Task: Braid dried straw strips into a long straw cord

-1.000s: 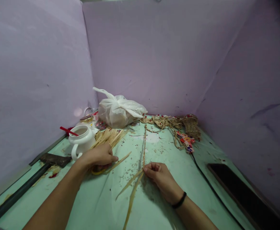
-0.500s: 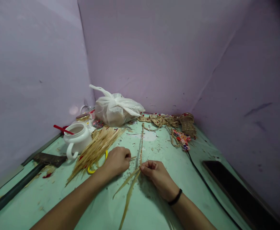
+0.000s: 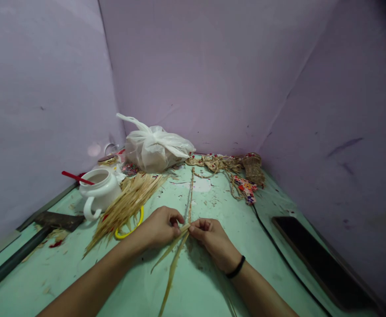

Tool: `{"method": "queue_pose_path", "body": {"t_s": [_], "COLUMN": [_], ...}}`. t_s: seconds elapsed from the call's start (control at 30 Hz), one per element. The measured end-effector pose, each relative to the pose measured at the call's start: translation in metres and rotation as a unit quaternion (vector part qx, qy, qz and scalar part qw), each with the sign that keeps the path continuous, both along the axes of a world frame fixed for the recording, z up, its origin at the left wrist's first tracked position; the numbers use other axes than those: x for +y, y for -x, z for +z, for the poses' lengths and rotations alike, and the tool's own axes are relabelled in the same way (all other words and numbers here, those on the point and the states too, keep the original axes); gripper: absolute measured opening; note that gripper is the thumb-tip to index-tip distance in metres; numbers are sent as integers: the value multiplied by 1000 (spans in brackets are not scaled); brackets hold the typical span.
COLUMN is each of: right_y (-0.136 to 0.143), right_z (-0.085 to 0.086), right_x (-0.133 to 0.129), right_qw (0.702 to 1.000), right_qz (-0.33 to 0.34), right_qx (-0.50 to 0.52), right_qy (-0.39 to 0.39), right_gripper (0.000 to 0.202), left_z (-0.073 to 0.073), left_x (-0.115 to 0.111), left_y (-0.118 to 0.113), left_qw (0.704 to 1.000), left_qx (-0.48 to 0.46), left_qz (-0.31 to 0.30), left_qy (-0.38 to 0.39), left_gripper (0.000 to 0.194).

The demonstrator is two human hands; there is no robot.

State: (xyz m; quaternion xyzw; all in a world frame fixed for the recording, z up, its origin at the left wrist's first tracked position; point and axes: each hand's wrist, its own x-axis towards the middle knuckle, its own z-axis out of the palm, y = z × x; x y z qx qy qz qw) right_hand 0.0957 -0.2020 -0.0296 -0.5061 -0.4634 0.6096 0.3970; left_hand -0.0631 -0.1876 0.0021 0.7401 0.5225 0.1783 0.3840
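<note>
A thin braided cord [image 3: 191, 200] runs down the middle of the green table, its lower end between my hands. Loose flat straw strands [image 3: 171, 270] fan out from that end toward the table's front. My right hand [image 3: 213, 240], with a black band at the wrist, pinches the braid's working end between thumb and fingertips. Just left of it, my left hand [image 3: 163, 226] has its fingers closed on a pale straw strand that leads to the same point.
Left of my hands are a straw bundle [image 3: 127, 207], yellow-handled scissors [image 3: 141, 215], a white pot [image 3: 105, 196] and a hammer-like tool [image 3: 61, 220]. A plastic bag [image 3: 158, 149] and woven pieces [image 3: 252, 169] lie behind; a dark phone-like slab [image 3: 318, 259] and black cable [image 3: 279, 253] are right.
My left hand has come closer to my right hand and the braid's end, and a pale strand now stretches between them. The whole view has shifted slightly.
</note>
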Motion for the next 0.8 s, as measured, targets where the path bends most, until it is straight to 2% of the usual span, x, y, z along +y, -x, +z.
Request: {"method": "queue_pose_path", "body": {"t_s": [0.07, 0.2, 0.27, 0.37, 0.47, 0.63, 0.8], "right_y": [0, 1, 1, 0, 0, 1, 1], "right_z": [1, 4, 4, 4, 4, 4, 6], "right_x": [0, -1, -1, -1, -2, -1, -1], "right_qw": [1000, 1000, 1000, 1000, 1000, 1000, 1000], "right_qz": [4, -2, -4, -2, -3, -2, 0], "right_qx": [-1, -2, -2, 2, 5, -7, -5], "right_qy": [-2, -1, 2, 3, 4, 6, 7], "right_gripper": [20, 18, 17, 17, 18, 17, 15], "left_z": [3, 3, 0, -3, 1, 25, 40], "left_x": [-1, -3, -3, -2, -3, -11, -26], "left_y": [-3, -8, -9, -9, -7, -1, -1], "left_qw": [999, 998, 999, 997, 992, 997, 976], "left_qx": [-5, -21, -26, -51, -59, -3, 140], "left_qz": [14, -5, 2, 20, -4, -75, -151], "left_qy": [-37, -60, -30, 54, 107, 13, -65], "left_gripper": [27, 22, 22, 18, 15, 15, 18]}}
